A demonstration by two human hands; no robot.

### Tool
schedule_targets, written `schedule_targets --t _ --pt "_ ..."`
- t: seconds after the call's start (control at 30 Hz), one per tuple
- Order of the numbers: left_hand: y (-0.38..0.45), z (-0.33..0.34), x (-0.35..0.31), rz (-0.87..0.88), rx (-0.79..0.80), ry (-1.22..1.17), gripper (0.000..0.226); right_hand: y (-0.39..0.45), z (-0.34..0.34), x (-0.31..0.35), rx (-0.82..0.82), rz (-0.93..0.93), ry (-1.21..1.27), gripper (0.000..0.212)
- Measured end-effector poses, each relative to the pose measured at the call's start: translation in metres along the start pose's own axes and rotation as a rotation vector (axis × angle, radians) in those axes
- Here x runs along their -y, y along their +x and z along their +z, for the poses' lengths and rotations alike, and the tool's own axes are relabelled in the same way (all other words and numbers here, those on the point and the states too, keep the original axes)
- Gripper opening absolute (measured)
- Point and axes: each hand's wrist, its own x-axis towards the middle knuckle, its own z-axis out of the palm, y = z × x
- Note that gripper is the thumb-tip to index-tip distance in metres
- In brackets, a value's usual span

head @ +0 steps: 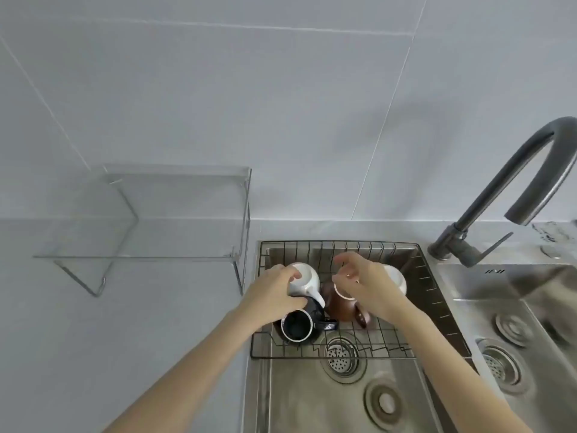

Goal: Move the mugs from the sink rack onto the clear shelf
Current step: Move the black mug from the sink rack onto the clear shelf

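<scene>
A wire sink rack (432, 295) sits in the left basin with several mugs. My left hand (274, 296) is closed around the side of an upturned white mug (307, 276) at the rack's left. Just below it a black mug (296, 326) lies tilted with its mouth facing me. My right hand (368, 282) hovers with fingers apart over a brown mug (338, 306) lying on its side, thumb and forefinger near its rim. A second white mug (397, 276) is mostly hidden behind that hand. The clear shelf (175, 214) stands bare on the counter to the left.
A dark gooseneck faucet (512, 189) rises at the right, between the two steel basins. The right basin (512, 307) has its own drains. A grey counter (125, 339) lies left of the sink, with the tiled wall (281, 104) behind it.
</scene>
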Motion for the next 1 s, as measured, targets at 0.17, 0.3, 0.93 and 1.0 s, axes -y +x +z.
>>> schedule_targets --t 0.17,0.3,0.93,1.0 --pt "0.0 0.028 0.019 -0.025 0.083 0.047 0.047 0.002 0.031 -0.022 0.084 0.075 0.044 0.027" --pt "-0.002 0.05 0.027 -0.018 0.069 0.06 0.06 0.001 0.054 -0.039 0.153 0.107 0.053 0.029" --pt "-0.016 0.029 0.02 0.102 -0.085 -0.056 0.085 -0.005 0.035 -0.028 -0.052 0.039 0.01 0.015" --pt "-0.017 0.002 0.007 0.144 -0.16 -0.108 0.084 -0.003 0.013 -0.009 -0.1 -0.013 0.064 0.016"
